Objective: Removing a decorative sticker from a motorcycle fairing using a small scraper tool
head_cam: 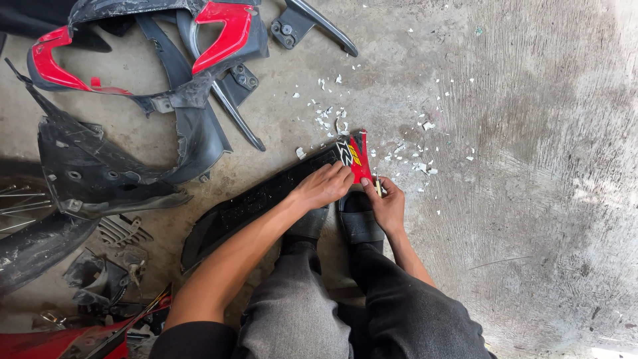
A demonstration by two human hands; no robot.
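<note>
A: What is spread over the concrete floor [531, 199]?

B: A heap of black and red fairing shells [133, 100] is piled at the upper left, well apart from the work. A long black panel [259, 199] is laid on the floor just ahead of the sandalled feet [359, 223], and its red decal tip [357, 156] is pointed away from the person.

A: How is the panel held?

B: It is pressed flat by the left hand [323, 186], whose fingers are laid together on top near the decal. A thin pale scraper [379, 186] appears to be pinched in the right hand [387, 206], the fingers curled shut around it at the edge of the tip; what the tool is cannot be told.

A: And the white chips [332, 123]?

B: They are scattered around the tip. The edge would best be worked in short, shallow strokes directed away from the holding fingers, with the panel kept pinned so it cannot be skidded
</note>
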